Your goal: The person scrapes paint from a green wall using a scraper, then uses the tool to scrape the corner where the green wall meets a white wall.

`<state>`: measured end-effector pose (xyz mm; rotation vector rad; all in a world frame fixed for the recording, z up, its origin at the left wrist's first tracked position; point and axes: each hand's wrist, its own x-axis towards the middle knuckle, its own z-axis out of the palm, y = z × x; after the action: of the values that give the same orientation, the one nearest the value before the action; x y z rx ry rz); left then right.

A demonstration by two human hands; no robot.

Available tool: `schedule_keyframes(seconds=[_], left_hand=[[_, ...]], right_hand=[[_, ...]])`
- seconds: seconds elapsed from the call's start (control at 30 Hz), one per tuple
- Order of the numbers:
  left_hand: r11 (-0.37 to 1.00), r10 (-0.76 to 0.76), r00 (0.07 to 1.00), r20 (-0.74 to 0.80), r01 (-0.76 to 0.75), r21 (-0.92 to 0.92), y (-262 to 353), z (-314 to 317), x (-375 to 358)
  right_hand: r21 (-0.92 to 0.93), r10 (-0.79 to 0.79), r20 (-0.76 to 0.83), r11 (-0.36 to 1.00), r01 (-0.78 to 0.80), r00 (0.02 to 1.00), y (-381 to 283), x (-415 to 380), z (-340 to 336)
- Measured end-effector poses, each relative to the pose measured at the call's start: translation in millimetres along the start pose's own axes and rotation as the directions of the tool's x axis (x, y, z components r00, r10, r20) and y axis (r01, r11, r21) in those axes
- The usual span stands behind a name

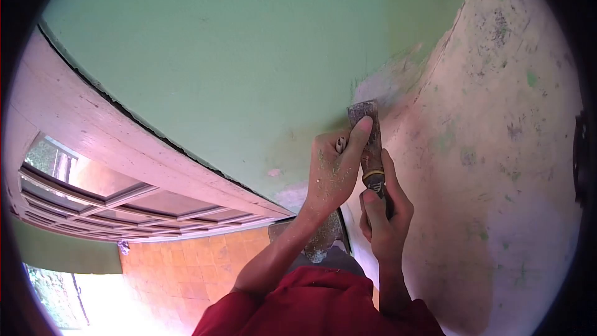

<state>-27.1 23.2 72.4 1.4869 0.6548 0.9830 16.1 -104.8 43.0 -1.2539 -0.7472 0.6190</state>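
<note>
My right hand is wrapped round the dark handle of a paint scraper, which has a yellow ring where handle meets blade. The thumb of my left hand presses on the flat, worn blade, and its other fingers are curled. A small pale object shows among those curled fingers, too small to name. Flecks of green paint dust cover the left hand and wrist. The blade's tip rests at the green wall, close to a bare whitish patch near the corner.
A stripped, stained wall with green specks rises on the right. A white frame with paned windows runs along the left. Orange floor tiles lie below, and a dusty brown surface sits beneath my arms.
</note>
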Motion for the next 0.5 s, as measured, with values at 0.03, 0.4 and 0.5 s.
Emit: schedule_keyframes(seconds=[0.03, 0.4, 0.5], left_hand=[[1.000, 0.001, 1.000, -0.008, -0.001, 0.030, -2.3, -0.6, -3.4], [0.838, -0.299, 0.909, 0.292, 0.104, 0.536, -155.6, -101.3, -78.0], [0.624, -0.375, 0.886, 0.274, 0.023, 0.781, -252.5, -188.4, -161.9]], right_hand=[[-0.002, 0.005, -0.011, 1.000, -0.005, 1.000, -1.2, -4.3, -0.4], [-0.750, 0.105, -0.084, 0.648, -0.132, 0.991, 104.3, -68.1, -53.8], [-0.932, 0.568, -0.106, 0.230, -0.281, 0.816, 146.3, -134.3, -82.8]])
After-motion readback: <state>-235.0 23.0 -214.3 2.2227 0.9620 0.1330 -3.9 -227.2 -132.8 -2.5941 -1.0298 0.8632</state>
